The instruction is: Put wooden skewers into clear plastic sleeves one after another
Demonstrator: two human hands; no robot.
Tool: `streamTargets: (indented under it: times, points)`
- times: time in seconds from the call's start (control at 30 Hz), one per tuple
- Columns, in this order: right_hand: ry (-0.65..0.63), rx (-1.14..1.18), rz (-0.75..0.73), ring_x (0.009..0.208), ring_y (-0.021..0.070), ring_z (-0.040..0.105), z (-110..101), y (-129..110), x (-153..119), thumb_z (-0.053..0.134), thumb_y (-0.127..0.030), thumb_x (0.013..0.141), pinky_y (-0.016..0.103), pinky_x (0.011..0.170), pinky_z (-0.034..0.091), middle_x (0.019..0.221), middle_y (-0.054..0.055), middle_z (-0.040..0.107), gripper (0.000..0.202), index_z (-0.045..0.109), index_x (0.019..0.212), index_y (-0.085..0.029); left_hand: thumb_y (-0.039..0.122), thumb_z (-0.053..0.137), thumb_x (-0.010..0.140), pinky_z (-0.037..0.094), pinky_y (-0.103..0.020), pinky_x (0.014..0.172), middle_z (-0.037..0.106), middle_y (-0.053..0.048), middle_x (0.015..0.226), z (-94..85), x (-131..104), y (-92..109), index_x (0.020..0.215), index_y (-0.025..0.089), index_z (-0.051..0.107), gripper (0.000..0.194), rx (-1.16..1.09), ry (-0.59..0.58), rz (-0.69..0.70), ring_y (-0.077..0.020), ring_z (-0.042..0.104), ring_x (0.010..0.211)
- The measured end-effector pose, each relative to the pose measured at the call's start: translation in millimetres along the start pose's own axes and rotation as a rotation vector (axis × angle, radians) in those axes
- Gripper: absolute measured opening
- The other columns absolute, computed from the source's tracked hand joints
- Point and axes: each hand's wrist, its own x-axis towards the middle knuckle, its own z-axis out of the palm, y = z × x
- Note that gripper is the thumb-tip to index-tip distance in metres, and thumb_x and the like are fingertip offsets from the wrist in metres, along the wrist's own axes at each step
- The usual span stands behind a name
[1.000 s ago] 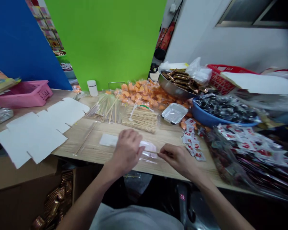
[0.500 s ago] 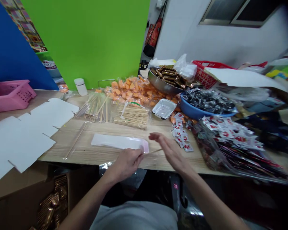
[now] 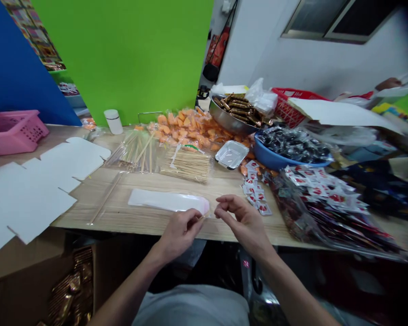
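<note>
My left hand [image 3: 182, 233] pinches the end of a thin wooden stick [image 3: 206, 214] near the table's front edge. To its right, my right hand [image 3: 243, 222] is held with its fingers curved and apart, holding nothing that I can see. Just behind my left hand lies a long white sleeve [image 3: 166, 200] with a pinkish right end. Farther back are a bundle of sticks [image 3: 187, 164] in clear wrap and a bag of loose sticks [image 3: 139, 151]. A single wrapped stick [image 3: 106, 199] lies left of the sleeve.
A foil tray [image 3: 231, 154], orange packets [image 3: 183, 127], a steel bowl [image 3: 236, 118] of brown packets and a blue basin [image 3: 279, 163] stand behind. Small sachets [image 3: 256, 190] lie to the right, flat white cardboard [image 3: 37, 185] to the left. The table's front edge runs below my hands.
My right hand has gone from nearly straight fingers to curved ones and turned its palm inward. The stick between my hands now shows only a short piece by my left fingertips.
</note>
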Motion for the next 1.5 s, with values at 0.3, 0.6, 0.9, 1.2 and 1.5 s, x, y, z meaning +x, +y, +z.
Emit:
streamTargets:
  times: [0.3, 0.6, 0.9, 1.2, 1.5]
  points:
    - [-0.123, -0.198, -0.149, 0.065, 0.0128, 0.053, 9.2, -13.3, -7.2, 0.05, -0.017, 0.083, 0.026, 0.062, 0.042, 0.069, -0.001, 0.054, 0.009, 0.049, 0.075, -0.02, 0.018, 0.051, 0.074, 0.043, -0.022, 0.058, 0.058, -0.001, 0.058, 4.8, -2.4, 3.2, 0.073, 0.011, 0.062, 0.013, -0.325, -0.068, -0.029, -0.0112, 0.054, 0.055]
    - [-0.096, -0.505, -0.462, 0.084, 0.019, 0.056, 9.4, -10.3, -15.2, 0.053, -0.01, 0.078, 0.033, 0.074, 0.044, 0.087, 0.007, 0.06, 0.01, 0.056, 0.083, -0.018, 0.019, 0.049, 0.076, 0.043, -0.023, 0.052, 0.059, -0.002, 0.061, 11.3, -7.0, 1.9, 0.098, 0.01, 0.066, 0.03, -0.276, -0.071, -0.067, -0.0128, 0.055, 0.054]
    - [0.023, -0.659, -0.558, 0.078, 0.0171, 0.055, 13.2, 7.2, -22.9, 0.045, -0.003, 0.081, 0.034, 0.076, 0.043, 0.079, 0.006, 0.059, 0.017, 0.053, 0.076, -0.018, 0.007, 0.044, 0.074, 0.042, -0.023, 0.065, 0.066, -0.005, 0.079, 17.8, -8.1, 12.2, 0.093, 0.014, 0.066, 0.029, 0.075, -0.066, 0.096, -0.0155, 0.058, 0.071]
    - [0.171, -0.524, -0.277, 0.079, 0.0186, 0.053, 11.2, 30.2, -29.4, 0.041, -0.009, 0.081, 0.031, 0.07, 0.043, 0.081, 0.006, 0.053, 0.014, 0.047, 0.074, -0.019, 0.007, 0.044, 0.073, 0.039, -0.021, 0.056, 0.064, -0.002, 0.064, 21.7, -9.3, 17.2, 0.084, 0.015, 0.068, 0.028, 0.097, -0.145, 0.109, -0.0135, 0.055, 0.058]
    - [0.095, -0.747, -0.108, 0.08, 0.0199, 0.054, -29.5, 88.1, 1.7, 0.057, -0.016, 0.074, 0.035, 0.074, 0.038, 0.077, 0.003, 0.057, 0.01, 0.057, 0.064, -0.018, 0.016, 0.048, 0.076, 0.042, -0.022, 0.055, 0.06, 0.0, 0.054, 8.2, -7.3, 13.0, 0.089, 0.012, 0.065, 0.021, -0.118, 0.046, -0.095, -0.0125, 0.056, 0.051]
